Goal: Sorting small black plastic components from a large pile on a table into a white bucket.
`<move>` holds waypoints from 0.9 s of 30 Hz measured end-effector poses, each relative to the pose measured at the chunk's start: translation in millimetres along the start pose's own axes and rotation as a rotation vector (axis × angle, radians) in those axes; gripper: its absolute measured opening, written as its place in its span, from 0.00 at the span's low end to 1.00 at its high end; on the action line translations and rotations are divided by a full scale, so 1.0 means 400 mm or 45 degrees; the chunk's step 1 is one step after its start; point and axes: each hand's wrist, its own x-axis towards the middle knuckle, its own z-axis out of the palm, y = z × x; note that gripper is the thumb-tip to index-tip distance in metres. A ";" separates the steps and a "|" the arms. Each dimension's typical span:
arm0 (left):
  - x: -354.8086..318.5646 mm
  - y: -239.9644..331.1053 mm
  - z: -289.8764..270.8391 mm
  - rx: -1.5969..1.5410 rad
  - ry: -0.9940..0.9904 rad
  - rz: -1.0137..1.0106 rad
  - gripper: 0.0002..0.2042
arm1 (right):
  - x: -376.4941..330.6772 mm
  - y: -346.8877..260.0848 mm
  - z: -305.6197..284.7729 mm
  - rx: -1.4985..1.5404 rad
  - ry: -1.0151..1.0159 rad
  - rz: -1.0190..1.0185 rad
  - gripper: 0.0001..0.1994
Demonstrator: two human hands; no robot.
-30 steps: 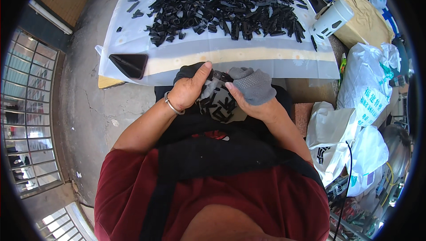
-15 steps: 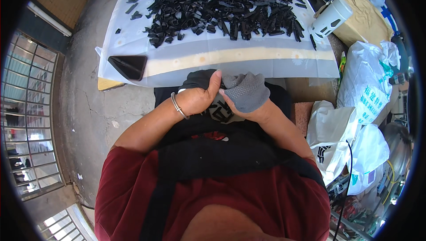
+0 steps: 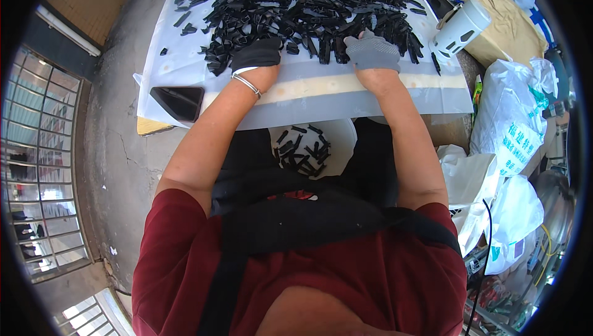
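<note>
A wide heap of small black plastic pieces [image 3: 309,11] covers the far part of the table. At its near left edge is my left hand [image 3: 258,58] in a black fingerless glove, knuckles up and fingers curled toward the pieces. My right hand [image 3: 374,53], in a grey dotted glove, rests at the heap's near right edge with its fingers bent in. Whatever either hand grips is hidden beneath it. Between my legs stands a white bucket [image 3: 343,141] with several black pieces lying in it.
A pale plastic cover [image 3: 296,110] drapes the table. A dark phone [image 3: 179,101] lies near the left corner. To the right stands a white tumbler [image 3: 460,27]. White sacks [image 3: 509,119] and a tan bag [image 3: 506,24] crowd the right side. Barred windows [image 3: 43,157] line the left.
Both hands have parted from each other above my lap and reached forward to the heap, the left toward its left part and the right toward its right. The bucket's inside now shows.
</note>
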 end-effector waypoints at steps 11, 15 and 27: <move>-0.137 0.038 -0.071 -0.656 -0.232 -0.099 0.20 | -0.169 -0.113 -0.045 0.766 0.136 0.048 0.09; -0.186 0.088 -0.110 -1.073 -0.211 0.108 0.25 | -0.204 -0.181 -0.067 1.254 0.049 -0.289 0.12; -0.251 0.123 -0.131 -1.565 -0.554 -0.726 0.22 | -0.240 -0.216 -0.126 1.092 0.114 -0.170 0.13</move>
